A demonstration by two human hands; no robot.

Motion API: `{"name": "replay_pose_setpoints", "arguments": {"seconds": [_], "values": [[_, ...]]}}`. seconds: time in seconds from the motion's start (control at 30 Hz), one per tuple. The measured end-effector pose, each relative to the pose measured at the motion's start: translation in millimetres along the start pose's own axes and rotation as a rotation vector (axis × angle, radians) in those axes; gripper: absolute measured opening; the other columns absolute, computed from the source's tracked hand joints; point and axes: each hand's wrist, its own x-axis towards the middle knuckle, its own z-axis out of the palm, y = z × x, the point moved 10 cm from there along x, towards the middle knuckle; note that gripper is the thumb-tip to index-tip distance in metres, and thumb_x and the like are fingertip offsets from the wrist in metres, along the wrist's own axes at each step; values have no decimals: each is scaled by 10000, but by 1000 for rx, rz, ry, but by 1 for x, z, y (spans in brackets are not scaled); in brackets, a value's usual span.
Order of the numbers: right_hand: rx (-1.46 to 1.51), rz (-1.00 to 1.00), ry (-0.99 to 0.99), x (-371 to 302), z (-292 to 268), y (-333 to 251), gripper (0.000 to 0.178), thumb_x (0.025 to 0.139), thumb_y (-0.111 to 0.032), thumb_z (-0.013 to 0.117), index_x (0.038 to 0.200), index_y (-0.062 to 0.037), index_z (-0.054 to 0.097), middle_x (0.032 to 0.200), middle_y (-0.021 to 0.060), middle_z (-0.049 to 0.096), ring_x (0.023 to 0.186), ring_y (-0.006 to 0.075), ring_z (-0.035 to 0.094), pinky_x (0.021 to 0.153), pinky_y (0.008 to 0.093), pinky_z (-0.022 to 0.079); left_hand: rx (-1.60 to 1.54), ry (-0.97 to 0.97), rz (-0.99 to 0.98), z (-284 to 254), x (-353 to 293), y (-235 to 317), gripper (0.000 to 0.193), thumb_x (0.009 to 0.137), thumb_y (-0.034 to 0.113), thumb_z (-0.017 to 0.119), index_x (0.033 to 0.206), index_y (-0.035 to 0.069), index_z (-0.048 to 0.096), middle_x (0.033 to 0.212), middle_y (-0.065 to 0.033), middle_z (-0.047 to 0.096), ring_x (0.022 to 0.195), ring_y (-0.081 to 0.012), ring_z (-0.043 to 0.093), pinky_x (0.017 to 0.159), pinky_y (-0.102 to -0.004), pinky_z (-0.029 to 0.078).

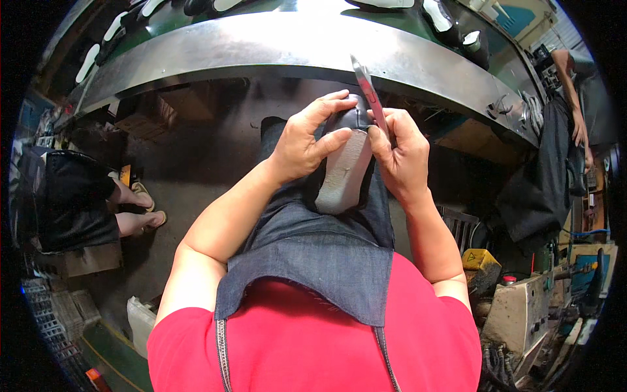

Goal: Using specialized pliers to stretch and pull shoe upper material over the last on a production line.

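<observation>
A dark shoe with a pale grey sole (344, 171) lies sole-up on my lap, over a denim apron (313, 255). My left hand (304, 140) grips the toe end of the shoe, thumb across the sole. My right hand (400, 153) holds a thin tool with a red handle and metal blade (367, 91), pointing up and away, and its fingers also touch the right edge of the shoe.
A curved metal conveyor edge (274, 55) runs across the top, with several shoes and soles (436, 14) on the green belt. Another person's legs in sandals (140, 209) sit at the left. A person stands at the far right (575, 98). Machines and crates crowd the lower right.
</observation>
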Motion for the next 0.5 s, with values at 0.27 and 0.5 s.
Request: {"name": "replay_pose_setpoints", "arguments": {"seconds": [0.27, 0.5], "values": [[-76, -68, -100, 1, -5, -8, 273, 831, -194, 733, 806, -8, 534, 973, 143, 590, 766, 274, 588, 644, 345, 492, -18, 71, 45, 5, 1, 6, 350, 924, 251, 618, 1139, -25, 603, 1208, -202, 577, 1166, -296, 565, 987, -362, 437], [-200, -139, -72, 7, -5, -17, 219, 831, -162, 709, 860, -1, 564, 951, 156, 594, 711, 312, 602, 623, 367, 499, -56, 115, -108, 10, 1, -10, 336, 929, 254, 609, 1100, -35, 616, 1143, -215, 607, 1099, -307, 602, 952, -347, 455]]}}
